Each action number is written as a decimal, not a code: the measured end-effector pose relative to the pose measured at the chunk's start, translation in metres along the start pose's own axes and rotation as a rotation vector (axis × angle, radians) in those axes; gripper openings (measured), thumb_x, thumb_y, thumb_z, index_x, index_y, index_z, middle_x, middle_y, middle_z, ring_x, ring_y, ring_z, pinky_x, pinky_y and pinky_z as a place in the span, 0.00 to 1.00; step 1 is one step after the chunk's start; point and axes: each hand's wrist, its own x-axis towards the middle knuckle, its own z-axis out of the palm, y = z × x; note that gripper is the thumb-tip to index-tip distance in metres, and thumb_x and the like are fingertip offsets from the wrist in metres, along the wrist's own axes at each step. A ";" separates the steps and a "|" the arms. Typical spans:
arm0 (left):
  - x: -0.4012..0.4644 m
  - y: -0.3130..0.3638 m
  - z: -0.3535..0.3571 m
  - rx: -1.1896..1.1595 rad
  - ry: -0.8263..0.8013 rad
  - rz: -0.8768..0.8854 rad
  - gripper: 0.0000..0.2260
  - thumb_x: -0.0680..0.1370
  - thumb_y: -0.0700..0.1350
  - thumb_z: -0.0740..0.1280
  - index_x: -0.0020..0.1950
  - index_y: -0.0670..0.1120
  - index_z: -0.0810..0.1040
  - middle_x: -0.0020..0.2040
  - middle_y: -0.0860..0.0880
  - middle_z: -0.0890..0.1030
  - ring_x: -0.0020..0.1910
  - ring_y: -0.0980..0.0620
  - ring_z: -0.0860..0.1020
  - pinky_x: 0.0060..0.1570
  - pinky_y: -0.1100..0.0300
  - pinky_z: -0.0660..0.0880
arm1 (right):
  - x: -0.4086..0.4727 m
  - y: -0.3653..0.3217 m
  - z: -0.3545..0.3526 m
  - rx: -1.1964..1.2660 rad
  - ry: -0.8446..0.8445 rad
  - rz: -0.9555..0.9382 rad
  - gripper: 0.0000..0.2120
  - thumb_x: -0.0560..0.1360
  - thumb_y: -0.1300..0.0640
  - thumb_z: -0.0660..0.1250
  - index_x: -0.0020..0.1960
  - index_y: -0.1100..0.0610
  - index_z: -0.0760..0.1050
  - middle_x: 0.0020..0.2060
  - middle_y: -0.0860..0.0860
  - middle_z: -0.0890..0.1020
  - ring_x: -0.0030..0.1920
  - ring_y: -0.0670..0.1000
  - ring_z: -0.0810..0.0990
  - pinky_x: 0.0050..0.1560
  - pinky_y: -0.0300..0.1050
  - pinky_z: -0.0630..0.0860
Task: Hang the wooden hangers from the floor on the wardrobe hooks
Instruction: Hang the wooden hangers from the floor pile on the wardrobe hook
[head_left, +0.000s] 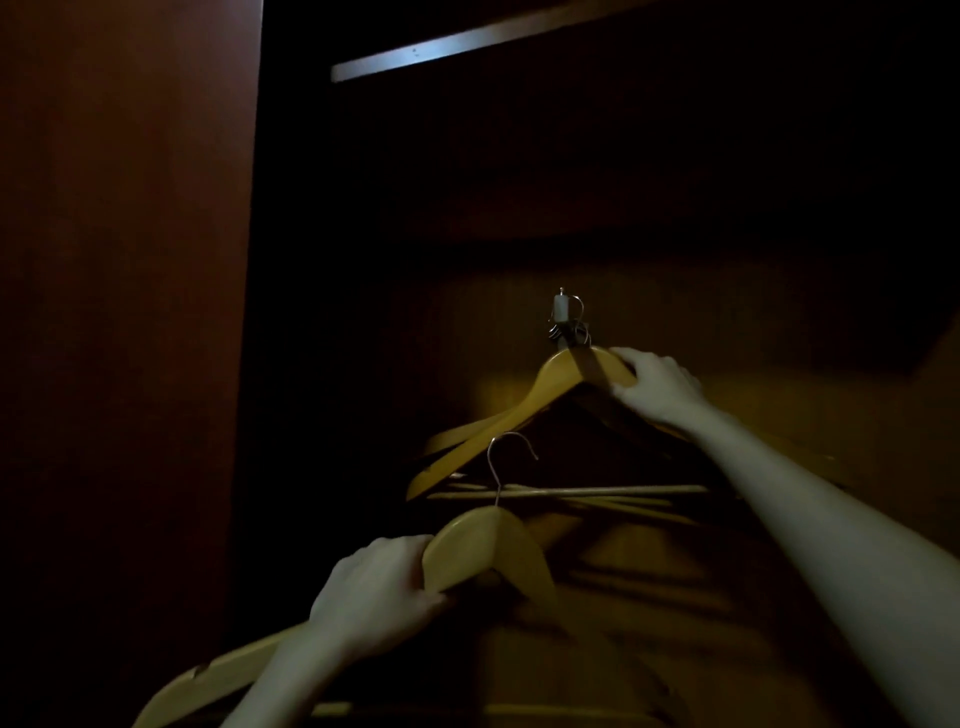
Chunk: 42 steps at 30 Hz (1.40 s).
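Where light fades, dim wooden wardrobe (130, 312) interior

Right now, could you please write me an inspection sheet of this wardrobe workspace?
Surface: the wardrobe's back panel, wooden and dimly lit.
Job's things: a hung hanger sits at the wall hook with other hangers behind it; a second hanger is held lower down, its wire hook free.
Clutter: nothing seen.
Grippers: the right hand grips the top of the hung hanger; the left hand grips the second hanger at its shoulder.
Cables: nothing seen.
Surroundings: a reddish door panel on the left, a pale rail overhead; the rest is too dark to tell.
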 end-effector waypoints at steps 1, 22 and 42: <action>0.004 0.001 -0.001 -0.007 0.005 0.001 0.19 0.75 0.52 0.65 0.64 0.55 0.67 0.53 0.58 0.73 0.54 0.60 0.72 0.53 0.68 0.67 | 0.001 0.002 0.002 0.014 -0.003 0.010 0.26 0.76 0.51 0.62 0.72 0.49 0.60 0.42 0.47 0.75 0.48 0.54 0.75 0.59 0.58 0.72; 0.044 0.034 0.007 -0.043 0.034 -0.026 0.25 0.72 0.53 0.68 0.67 0.54 0.66 0.62 0.54 0.72 0.61 0.56 0.70 0.62 0.62 0.69 | 0.012 0.034 0.016 0.236 -0.107 -0.146 0.24 0.75 0.60 0.64 0.70 0.55 0.64 0.43 0.50 0.75 0.31 0.43 0.71 0.29 0.32 0.67; 0.061 0.022 -0.001 -0.274 0.090 0.043 0.26 0.69 0.51 0.71 0.65 0.46 0.70 0.52 0.55 0.72 0.50 0.59 0.72 0.46 0.71 0.69 | -0.004 0.033 0.023 0.130 -0.068 -0.151 0.37 0.73 0.55 0.68 0.75 0.54 0.52 0.67 0.55 0.64 0.67 0.54 0.64 0.65 0.48 0.66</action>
